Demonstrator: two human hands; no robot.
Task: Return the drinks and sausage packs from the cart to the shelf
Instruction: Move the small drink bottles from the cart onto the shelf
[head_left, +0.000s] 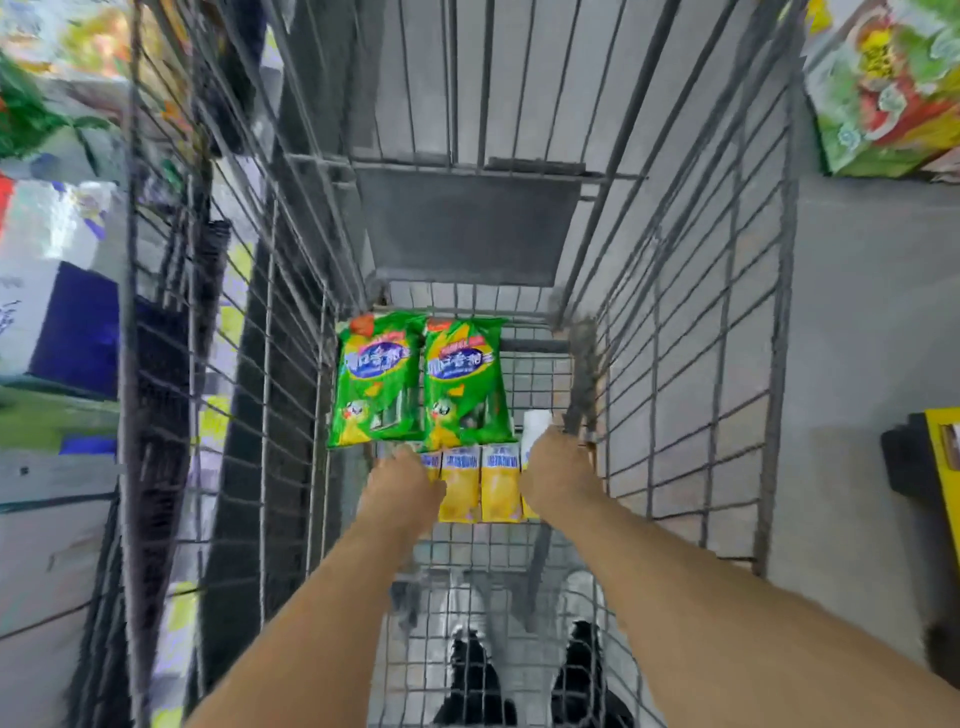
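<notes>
Two green sausage packs (376, 382) (467, 384) lie side by side on the floor of the wire cart (691, 332). A row of yellow drink cartons (500, 483) lies just nearer to me. My left hand (405, 491) reaches down onto the leftmost carton (431, 461), its fingers curled over it and mostly hiding it. At the right end of the row, my right hand (558, 478) grips another carton, whose white end (536, 427) sticks out beyond the fingers. Motion blur softens the whole view.
The cart's high wire walls close in on both arms. Shelves with blurred goods (57, 291) run along the left. A green and red bag (888, 88) lies on the grey floor at top right, and a yellow and black object (935, 462) stands at the right edge.
</notes>
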